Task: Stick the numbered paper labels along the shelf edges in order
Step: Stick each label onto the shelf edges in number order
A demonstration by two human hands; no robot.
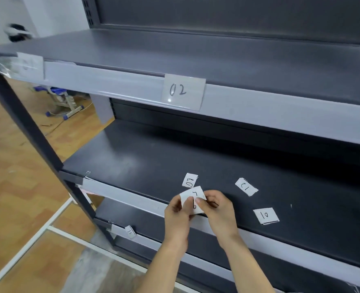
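Labelling in progress on a dark grey metal shelving unit (143, 157) with a pale grey plastic edge strip (115, 83) along each shelf front.

Far left, on the top shelf edge, a white paper label under clear tape (30, 64) is too blurred to read. As it sits ahead of the next label, it probably opens the sequence.

Lower left, a small white slip marked 11 (130, 231) sits tilted at the edge of the lowest visible shelf. Whether it is stuck there or merely resting cannot be told.

Centre, a white rectangular paper label marked 02 (183, 92) lies flat on the top edge strip, upright and facing outward so that it reads from the front.

Below it, on the middle shelf board, a loose white slip marked 08 (189, 180) lies face up and turned sideways.

Just nearer than that slip, the left hand (178, 210) and right hand (219, 208) meet over the near edge of the middle shelf. The fingers and thumbs of both pinch a small bundle of white paper slips (193, 197). The slips are fanned apart, apparently so that their numbers can be checked; one shows what looks like a 7, another a 6 or 9.

Right of the hands, a white slip marked 12 (246, 187) and, nearer, a white slip marked 10 (265, 215) lie apart and face up on the same board. The board appears to serve as a sorting surface, keeping every number visible.

The step in hand is judged to be finding the next number; most of the labels are not yet stuck.
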